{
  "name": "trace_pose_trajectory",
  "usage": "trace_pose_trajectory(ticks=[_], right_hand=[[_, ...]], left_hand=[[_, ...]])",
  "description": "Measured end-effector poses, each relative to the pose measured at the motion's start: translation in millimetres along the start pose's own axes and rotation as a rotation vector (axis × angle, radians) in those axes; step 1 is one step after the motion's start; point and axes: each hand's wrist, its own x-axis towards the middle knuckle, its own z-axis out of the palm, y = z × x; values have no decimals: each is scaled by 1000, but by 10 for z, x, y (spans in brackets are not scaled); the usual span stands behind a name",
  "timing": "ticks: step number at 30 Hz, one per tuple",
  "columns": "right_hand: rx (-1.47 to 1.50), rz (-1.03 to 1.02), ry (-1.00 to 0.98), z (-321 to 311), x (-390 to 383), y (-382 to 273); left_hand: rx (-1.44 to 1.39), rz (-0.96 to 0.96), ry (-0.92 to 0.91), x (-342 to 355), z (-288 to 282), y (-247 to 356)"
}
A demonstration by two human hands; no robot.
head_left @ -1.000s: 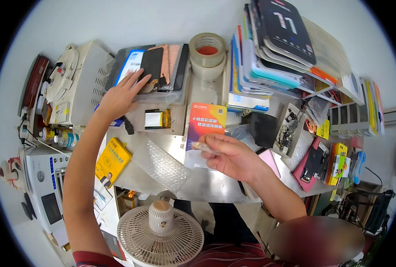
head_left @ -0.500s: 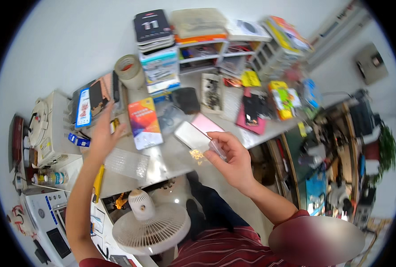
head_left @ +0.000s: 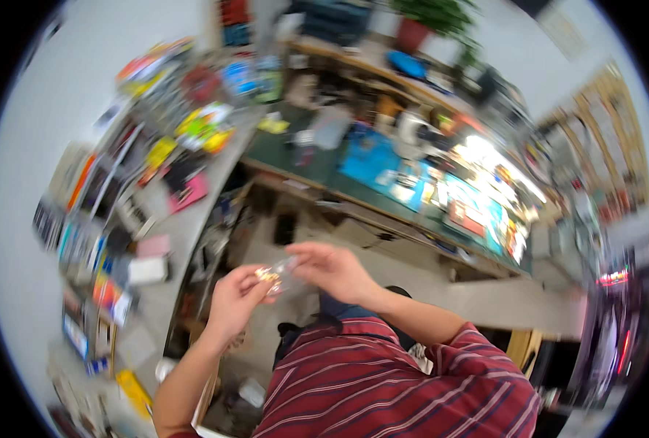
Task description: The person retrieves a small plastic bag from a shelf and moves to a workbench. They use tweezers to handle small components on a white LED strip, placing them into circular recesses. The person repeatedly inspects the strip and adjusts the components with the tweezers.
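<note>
A small clear plastic bag with tiny gold-coloured pieces in it is between my two hands, in front of my striped shirt. My left hand pinches its left end, beside the gold pieces. At the opposite end, the fingers of my right hand are closed on the bag's edge. Motion blurs the fingertips and the bag, so the exact shape of the pieces cannot be made out.
To the left runs a grey table with a white box, a pink phone case and a yellow packet. Ahead is a green-topped workbench with a blue mat and a bright lamp.
My view has swung right, from the grey table toward the workbench. My left hand has left the table's far left side and joined my right hand at the bag.
</note>
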Motion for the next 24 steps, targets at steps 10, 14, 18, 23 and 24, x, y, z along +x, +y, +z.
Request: trace_pose_trajectory(ticks=[10,14,18,23,24], right_hand=[[106,205,407,-2024,-928,1056],[-105,341,419,-2773,-1016,1081],[-154,422,505,-3353,-1202,1197],[-237,492,420,-3658,-1550,1689],[-193,518,410,-3688,-1569,1781]], left_hand=[[341,211,-42,1661,2054,-1083],[13,-60,-274,2103,3003,-1316],[-127,-332,-231,2395,3691,-1586],[-323,-769,-226,2427,3946,-2074],[-349,-813,-233,2465,3928,-2192]])
